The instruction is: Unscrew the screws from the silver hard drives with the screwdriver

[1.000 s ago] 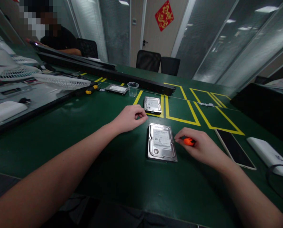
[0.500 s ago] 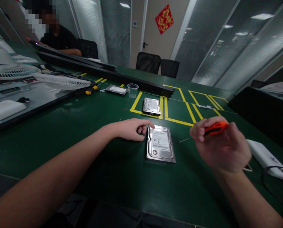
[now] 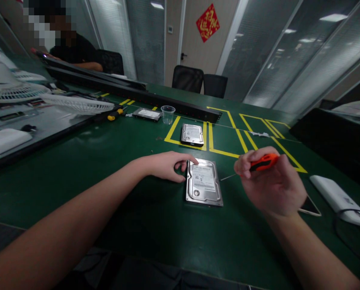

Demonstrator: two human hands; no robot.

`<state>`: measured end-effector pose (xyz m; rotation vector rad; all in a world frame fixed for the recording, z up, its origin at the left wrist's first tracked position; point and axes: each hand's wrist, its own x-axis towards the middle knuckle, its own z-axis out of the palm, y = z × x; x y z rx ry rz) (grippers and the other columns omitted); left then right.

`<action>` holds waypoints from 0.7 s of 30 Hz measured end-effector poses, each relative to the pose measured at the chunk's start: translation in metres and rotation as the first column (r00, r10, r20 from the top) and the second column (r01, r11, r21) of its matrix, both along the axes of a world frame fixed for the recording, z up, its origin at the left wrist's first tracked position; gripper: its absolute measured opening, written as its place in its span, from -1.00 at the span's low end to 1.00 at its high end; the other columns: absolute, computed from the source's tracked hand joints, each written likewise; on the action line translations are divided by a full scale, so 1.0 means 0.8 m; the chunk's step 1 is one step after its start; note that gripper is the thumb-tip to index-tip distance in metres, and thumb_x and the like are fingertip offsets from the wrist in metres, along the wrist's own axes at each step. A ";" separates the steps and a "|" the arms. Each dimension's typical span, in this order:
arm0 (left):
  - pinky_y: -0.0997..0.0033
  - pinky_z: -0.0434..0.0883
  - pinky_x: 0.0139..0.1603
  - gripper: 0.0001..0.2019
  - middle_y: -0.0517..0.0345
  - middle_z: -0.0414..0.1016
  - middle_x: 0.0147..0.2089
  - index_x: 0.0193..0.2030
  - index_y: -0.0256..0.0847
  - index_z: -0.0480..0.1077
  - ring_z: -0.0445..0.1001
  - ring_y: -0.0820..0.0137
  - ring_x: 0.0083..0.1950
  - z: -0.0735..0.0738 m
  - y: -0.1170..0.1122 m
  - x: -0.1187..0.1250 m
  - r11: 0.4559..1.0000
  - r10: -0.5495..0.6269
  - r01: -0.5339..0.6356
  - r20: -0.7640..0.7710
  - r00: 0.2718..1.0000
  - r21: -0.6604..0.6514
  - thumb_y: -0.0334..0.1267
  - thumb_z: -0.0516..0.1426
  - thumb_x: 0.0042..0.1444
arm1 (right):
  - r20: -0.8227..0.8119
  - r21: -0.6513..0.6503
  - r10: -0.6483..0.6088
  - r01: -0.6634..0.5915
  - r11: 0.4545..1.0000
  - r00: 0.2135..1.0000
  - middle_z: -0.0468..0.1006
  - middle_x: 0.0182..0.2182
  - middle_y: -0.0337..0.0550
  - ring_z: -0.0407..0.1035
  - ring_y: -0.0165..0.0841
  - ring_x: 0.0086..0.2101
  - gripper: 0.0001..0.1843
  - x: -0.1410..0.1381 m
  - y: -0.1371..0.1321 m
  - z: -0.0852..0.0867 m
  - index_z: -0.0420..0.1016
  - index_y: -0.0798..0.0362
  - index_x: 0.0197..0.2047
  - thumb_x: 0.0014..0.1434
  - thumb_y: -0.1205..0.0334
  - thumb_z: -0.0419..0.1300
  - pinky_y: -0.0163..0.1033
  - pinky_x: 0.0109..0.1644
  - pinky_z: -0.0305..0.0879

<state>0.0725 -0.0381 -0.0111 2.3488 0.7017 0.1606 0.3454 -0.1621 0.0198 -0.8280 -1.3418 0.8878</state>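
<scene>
A silver hard drive point(image 3: 203, 181) with a white label lies flat on the green table in front of me. My left hand point(image 3: 171, 166) steadies it from the left: the index finger rests on its top face near the far end, the thumb is at its left edge and other fingers curl beside it. An orange and black screwdriver point(image 3: 262, 162) is gripped in my right hand point(image 3: 273, 185), to the right of the drive. Its thin shaft points left, with the tip at the drive's right edge; whether it touches is too small to tell.
Beyond lie a second hard drive point(image 3: 192, 134) inside yellow tape, a third hard drive point(image 3: 147, 114), a clear plastic cup point(image 3: 167, 115) and a yellow-black screwdriver point(image 3: 116, 114). A white box point(image 3: 339, 199) with a cable and a phone point(image 3: 311, 206) are rightward. Another person point(image 3: 74, 52) sits far left.
My right hand has moved left with the screwdriver, bringing its tip from a short gap to the drive's right edge. My left hand stays almost still on the drive. More of the phone shows.
</scene>
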 end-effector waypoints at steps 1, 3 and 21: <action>0.39 0.29 -0.16 -0.31 0.18 0.48 -0.08 0.40 0.06 0.30 0.43 0.36 -0.16 0.000 0.000 0.000 1.000 -0.002 0.002 0.003 1.000 -0.001 -0.13 0.27 0.08 | 0.006 -0.005 -0.009 0.009 1.000 1.000 0.30 -0.37 -0.13 0.17 -0.25 -0.44 -0.63 0.000 0.000 0.000 0.37 -0.13 -0.23 0.43 -0.09 -0.13 -0.05 -0.27 0.25; 0.38 0.29 -0.16 -0.31 0.17 0.48 -0.08 0.40 0.06 0.30 0.43 0.35 -0.16 0.000 0.000 0.000 1.000 -0.006 0.006 0.006 1.000 -0.003 -0.12 0.27 0.09 | -0.026 -0.010 -0.008 0.008 1.000 1.000 0.31 -0.38 -0.13 0.18 -0.26 -0.44 -0.64 0.000 0.001 -0.001 0.38 -0.11 -0.24 0.43 -0.07 -0.11 -0.06 -0.28 0.25; 0.38 0.31 -0.13 -0.29 0.17 0.45 -0.06 0.41 0.05 0.28 0.42 0.35 -0.13 0.001 -0.001 0.000 1.000 -0.013 0.013 0.003 1.000 -0.002 -0.09 0.31 0.11 | 0.003 -0.101 0.057 -0.057 0.993 0.998 0.27 -0.51 -0.23 0.09 -0.35 -0.56 -0.56 -0.035 0.036 0.022 0.52 -0.04 -0.19 0.41 -0.13 -0.06 -0.16 -0.42 0.13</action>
